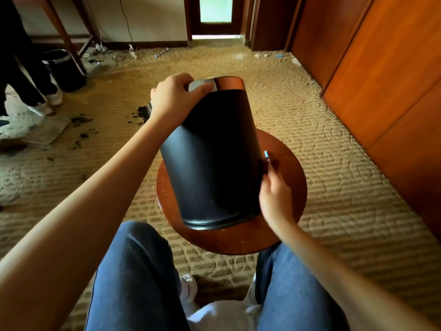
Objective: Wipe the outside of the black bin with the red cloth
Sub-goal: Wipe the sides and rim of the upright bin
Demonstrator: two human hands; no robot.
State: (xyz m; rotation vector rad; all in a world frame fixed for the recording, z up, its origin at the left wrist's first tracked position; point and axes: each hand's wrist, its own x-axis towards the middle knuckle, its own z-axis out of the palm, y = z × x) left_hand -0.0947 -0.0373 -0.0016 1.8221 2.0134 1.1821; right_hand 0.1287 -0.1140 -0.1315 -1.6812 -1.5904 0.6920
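Observation:
The black bin (210,163) stands tilted on a round wooden stool (226,242), its metal-rimmed top leaning away from me and its base near my knees. My left hand (176,96) grips the shiny rim at the top left. My right hand (274,199) is at the bin's lower right side with fingers curled, pinching a small dark red piece, the red cloth (270,163), which has a light blue tag. Most of the cloth is hidden by my hand and blends with the stool.
A second black bin (64,70) stands on the carpet at the far left, next to another person's legs (28,75). Dark crumbs (81,120) lie scattered left of the stool. Wooden cabinet doors (381,68) line the right side. My knees sit under the stool's near edge.

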